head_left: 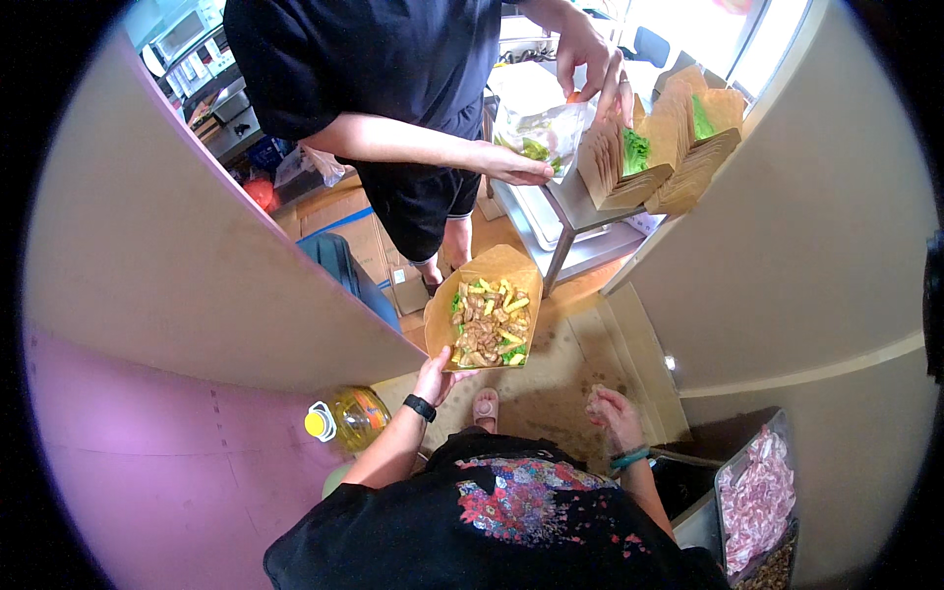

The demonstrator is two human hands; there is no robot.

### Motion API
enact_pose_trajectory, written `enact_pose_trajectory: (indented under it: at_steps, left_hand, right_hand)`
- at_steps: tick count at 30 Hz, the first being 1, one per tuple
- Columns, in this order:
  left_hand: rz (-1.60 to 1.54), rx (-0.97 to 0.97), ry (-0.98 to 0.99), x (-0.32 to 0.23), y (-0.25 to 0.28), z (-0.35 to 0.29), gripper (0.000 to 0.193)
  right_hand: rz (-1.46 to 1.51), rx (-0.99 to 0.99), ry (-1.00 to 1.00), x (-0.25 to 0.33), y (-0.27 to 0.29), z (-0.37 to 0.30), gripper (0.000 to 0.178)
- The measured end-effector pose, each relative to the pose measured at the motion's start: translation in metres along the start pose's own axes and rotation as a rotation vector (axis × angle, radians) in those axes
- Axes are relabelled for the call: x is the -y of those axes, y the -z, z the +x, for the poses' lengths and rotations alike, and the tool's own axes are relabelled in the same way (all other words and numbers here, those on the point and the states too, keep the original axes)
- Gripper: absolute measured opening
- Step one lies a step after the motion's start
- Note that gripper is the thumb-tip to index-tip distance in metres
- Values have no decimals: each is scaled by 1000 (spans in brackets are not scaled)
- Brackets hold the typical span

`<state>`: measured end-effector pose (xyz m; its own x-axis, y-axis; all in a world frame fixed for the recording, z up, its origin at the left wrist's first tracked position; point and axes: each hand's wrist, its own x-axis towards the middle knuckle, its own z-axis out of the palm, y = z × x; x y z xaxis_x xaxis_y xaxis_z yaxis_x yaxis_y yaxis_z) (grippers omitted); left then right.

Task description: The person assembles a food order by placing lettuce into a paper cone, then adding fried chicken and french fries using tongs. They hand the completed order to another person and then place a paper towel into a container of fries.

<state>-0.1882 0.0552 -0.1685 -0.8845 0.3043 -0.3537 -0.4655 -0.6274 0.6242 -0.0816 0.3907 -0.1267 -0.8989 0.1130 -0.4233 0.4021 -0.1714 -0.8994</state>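
Facing me, a co-worker [374, 79] in black leans by a metal tabletop [568, 202]. On it I see two nested stacks of brown cartons [698, 162], tipped on their sides, with green lettuce [635, 152] showing in the open front of each. Low on my right sits a metal tray [780, 421] heaped with pieces of pinkish raw meat [755, 497]. Low on my left, by the partition, I have a clear bottle [359, 418] of yellow liquid with a yellow cap.

The carton [500, 264] I'm holding is out ahead of me at mid-view, above the floor, open side up: brown meat pieces and pale yellow strips over lettuce. My left hand [435, 379] has its grip clamped on the near left corner.

The co-worker holds a clear plastic bag [556, 126] over the tabletop's edge, greens gathered at its bottom. My right hand [619, 418] is apart from the carton, fingers curled; I can't tell whether that grip is closed on anything.
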Motion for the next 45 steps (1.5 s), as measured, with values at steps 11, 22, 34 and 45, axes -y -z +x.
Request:
enact_pose_trajectory:
  at_steps: [11,22,34,45]
  left_hand:
    - [-14,29,-25,0,-6,0,46]
    - [-71,24,-6,2,3,5,43]
    - [0,-23,-5,-8,-13,-3,47]
    - [103,-121,90,-20,12,0,48]
  right_hand:
    - [65,-14,-22,-19,11,-9,29]
    - [52,-54,-16,-12,1,-25,28]
    - [87,-15,-22,-6,7,-14,27]
    - [424,-63,-250,-29,29,16,29]
